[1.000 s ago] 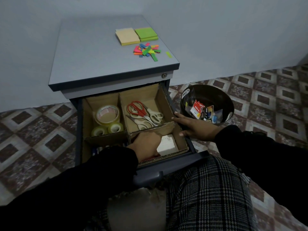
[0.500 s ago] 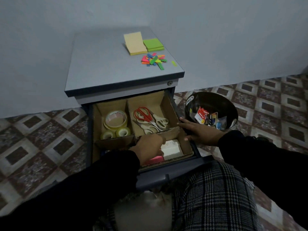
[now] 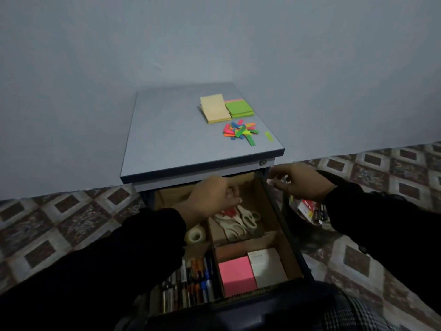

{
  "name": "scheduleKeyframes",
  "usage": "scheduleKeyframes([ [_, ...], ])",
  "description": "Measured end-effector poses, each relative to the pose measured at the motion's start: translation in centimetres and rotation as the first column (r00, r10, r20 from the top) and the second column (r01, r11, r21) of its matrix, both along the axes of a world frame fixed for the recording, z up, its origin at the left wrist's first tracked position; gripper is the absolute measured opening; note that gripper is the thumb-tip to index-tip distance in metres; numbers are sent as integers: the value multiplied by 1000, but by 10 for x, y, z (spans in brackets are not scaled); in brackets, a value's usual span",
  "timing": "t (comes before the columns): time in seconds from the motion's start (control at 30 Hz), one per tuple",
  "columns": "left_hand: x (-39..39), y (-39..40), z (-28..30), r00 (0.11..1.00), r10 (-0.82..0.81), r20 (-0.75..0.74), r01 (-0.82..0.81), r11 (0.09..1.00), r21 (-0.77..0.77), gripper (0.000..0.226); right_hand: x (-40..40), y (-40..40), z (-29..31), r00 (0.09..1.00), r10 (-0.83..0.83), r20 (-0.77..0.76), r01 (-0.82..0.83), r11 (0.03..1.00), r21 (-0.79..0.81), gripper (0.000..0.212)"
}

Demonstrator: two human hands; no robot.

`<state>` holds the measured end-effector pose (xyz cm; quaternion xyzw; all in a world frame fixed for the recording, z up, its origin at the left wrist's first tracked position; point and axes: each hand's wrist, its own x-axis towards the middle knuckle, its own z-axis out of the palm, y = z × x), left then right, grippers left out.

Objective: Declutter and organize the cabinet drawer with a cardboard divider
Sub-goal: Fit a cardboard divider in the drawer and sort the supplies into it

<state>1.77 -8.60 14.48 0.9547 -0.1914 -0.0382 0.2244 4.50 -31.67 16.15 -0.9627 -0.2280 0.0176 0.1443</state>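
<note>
Cardboard divider [image 3: 272, 211] sits in the open drawer [image 3: 290, 231], left hand [image 3: 214, 199] loosely curled and empty above the scissors [image 3: 241, 220], right hand [image 3: 301, 181] relaxed open just right of it.

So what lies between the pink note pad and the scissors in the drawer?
In the head view, a cardboard divider wall crosses between the pink note pad and the scissors.
</note>
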Motion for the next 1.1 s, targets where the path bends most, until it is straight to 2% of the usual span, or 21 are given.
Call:
scheduleKeyframes([
  [0.17, 58, 21, 33, 980, 129, 150, -118, 990, -78, 15, 67, 24, 38, 995, -23, 94, 20, 999, 39, 20],
  [0.33, 134, 44, 45, 940, 278, 195, -265, 960, -94, 19, 135, 47, 59, 991, -51, 127, 43, 997, 62, 18],
  [0.63, 235, 49, 31, 946, 130, 295, -175, 976, 130, 44, 230, 69, 61, 989, -107, 102, 106, 994, 14, 23],
  [0.83, 267, 57, 25, 973, 47, 227, -114, 949, 294, 56, 276, 80, 53, 992, -127, 18, 128, 977, -169, 46],
  [0.97, 277, 65, 34, 974, 45, 221, -107, 955, 276, 61, 292, 84, 50, 982, -176, -71, 158, 965, -211, 63],
  [1.1, 279, 66, 46, 980, 1, 199, -49, 970, 237, 53, 300, 83, 50, 969, -198, -148, 154, 952, -264, 73],
])
